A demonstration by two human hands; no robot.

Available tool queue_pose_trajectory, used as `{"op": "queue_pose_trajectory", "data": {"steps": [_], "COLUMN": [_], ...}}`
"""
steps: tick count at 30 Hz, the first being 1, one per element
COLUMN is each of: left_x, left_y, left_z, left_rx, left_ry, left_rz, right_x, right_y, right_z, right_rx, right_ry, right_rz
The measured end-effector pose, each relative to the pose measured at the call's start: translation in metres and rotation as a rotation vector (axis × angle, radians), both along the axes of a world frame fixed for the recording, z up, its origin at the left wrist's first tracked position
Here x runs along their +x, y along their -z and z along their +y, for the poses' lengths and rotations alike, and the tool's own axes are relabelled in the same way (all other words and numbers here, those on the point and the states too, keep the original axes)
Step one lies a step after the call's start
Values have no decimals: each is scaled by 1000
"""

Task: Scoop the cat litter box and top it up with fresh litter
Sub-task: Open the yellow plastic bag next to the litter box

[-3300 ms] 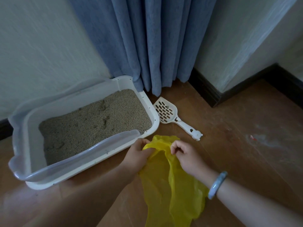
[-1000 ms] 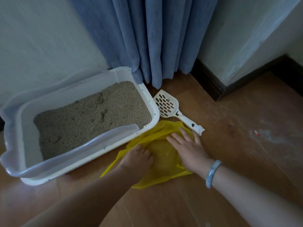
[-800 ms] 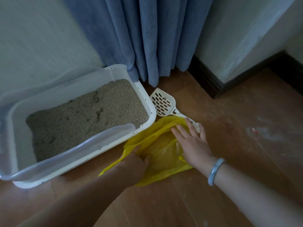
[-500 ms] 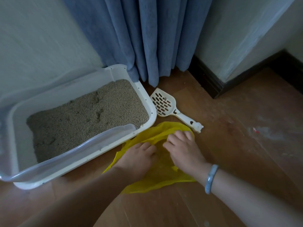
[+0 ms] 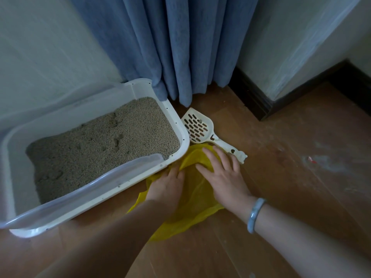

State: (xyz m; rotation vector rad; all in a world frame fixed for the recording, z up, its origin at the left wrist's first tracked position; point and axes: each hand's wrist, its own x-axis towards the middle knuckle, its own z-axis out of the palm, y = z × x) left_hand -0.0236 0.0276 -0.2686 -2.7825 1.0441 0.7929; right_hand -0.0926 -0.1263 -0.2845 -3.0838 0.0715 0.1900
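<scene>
The yellow bag lies on the floor, touching the litter box at its near right corner. Right hand presses flat on the bag, fingers straight and spread. Left hand rests on the bag, fingers together; a pinch cannot be confirmed. The scoop lies just right of the box.

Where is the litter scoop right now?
In the head view, the cream slotted plastic scoop lies on the wooden floor right of the white litter box, handle beside the right hand.

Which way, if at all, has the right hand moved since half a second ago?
Yes. The right hand reached forward over the yellow bag toward the scoop, which stayed put; its fingers now lie straight.
</scene>
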Motion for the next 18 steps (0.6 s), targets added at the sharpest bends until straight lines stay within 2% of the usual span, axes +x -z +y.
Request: {"op": "queue_pose_trajectory", "data": {"steps": [2,5,10,12,15,18], "left_x": [3,8,4,5,7,8], "left_y": [4,6,-1,1,9,14], "left_z": [3,8,10,12,18,22], "left_rx": [-45,-285,-609,-619,-558,-602], "left_ry": [-46,-179,-535,-540,-460,-457], "left_rz": [104,309,570,598,523,484], "right_x": [1,3,0,-1,-2,-2], "right_y": [-2,-4,-2,3,6,3], "right_z": [-2,-7,-7,-6,-6,-8], "right_rx": [2,23,92,143,188,230], "right_ry": [-10,-46,-57,-51,-70,-93], "right_rz": [9,23,85,81,28,-49]}}
